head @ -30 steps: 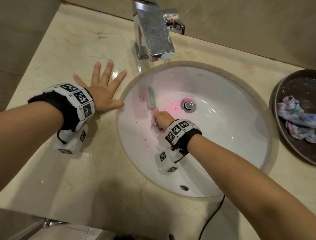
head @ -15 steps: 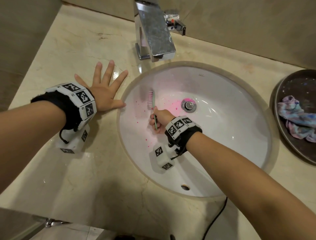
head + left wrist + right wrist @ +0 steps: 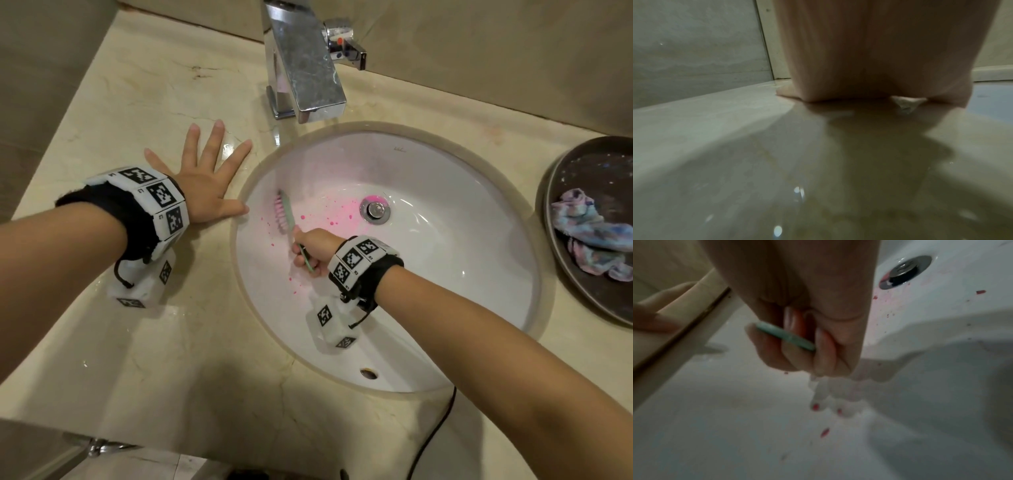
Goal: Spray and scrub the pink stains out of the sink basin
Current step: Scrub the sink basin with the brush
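Note:
The white oval sink basin [image 3: 445, 274] carries pink stains [image 3: 337, 214] left of the metal drain [image 3: 375, 209], with more specks [image 3: 825, 432] low on its near wall. My right hand [image 3: 310, 250] is inside the basin and grips the green handle [image 3: 785, 335] of a brush [image 3: 284, 212]. Its pink bristles press on the left wall of the basin. My left hand [image 3: 202, 178] lies flat on the beige counter [image 3: 137, 342] just left of the rim, fingers spread. In the left wrist view only the heel of that hand [image 3: 879, 56] shows on the counter.
A chrome faucet [image 3: 305, 68] overhangs the far rim. A dark round tray [image 3: 596, 301] at the right holds a crumpled tie-dye cloth [image 3: 589, 236]. A black cable [image 3: 435, 431] hangs over the front edge. Tiled walls close off the back and left.
My right hand has drawn back toward me, then pushed the brush left onto the basin's left wall. The left hand has stayed flat on the counter.

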`<state>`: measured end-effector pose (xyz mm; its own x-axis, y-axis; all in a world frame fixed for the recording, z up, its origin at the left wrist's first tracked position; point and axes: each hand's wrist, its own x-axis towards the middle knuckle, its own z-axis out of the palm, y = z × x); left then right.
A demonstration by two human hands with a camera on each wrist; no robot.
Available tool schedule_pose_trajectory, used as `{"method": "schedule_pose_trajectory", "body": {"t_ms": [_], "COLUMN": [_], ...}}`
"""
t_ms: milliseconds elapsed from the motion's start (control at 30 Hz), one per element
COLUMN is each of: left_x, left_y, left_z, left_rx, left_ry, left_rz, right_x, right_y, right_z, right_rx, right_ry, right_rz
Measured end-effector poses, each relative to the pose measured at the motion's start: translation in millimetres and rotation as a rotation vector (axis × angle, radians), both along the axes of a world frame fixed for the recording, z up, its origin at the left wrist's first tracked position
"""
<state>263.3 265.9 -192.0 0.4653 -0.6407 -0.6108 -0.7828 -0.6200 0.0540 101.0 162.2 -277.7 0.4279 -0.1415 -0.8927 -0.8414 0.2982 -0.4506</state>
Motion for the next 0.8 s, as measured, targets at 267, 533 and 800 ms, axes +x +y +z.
{"method": "schedule_pose_trajectory", "body": {"t_ms": [267, 533, 800], "left_x": [-0.1, 0.3, 0.7], "left_y": [-0.3, -0.1, 0.4], "left_z": [-0.3, -1.9, -3.0], "left_rx": [-0.01, -0.016, -0.018], "left_ry": [-0.006, -0.01, -0.015], "left_rz": [0.001, 0.003, -0.001], "right_x": [-16.7, -4.4, -14.2], "right_y": [3.8, 21.2, 13.4], "right_z": [12.4, 10.4, 18.2], "right_rx": [-0.052, 0.026, -0.104], "right_ry": [0.054, -0.016, 0.033], "right_rz": [0.289, 0.137, 0.306]}}
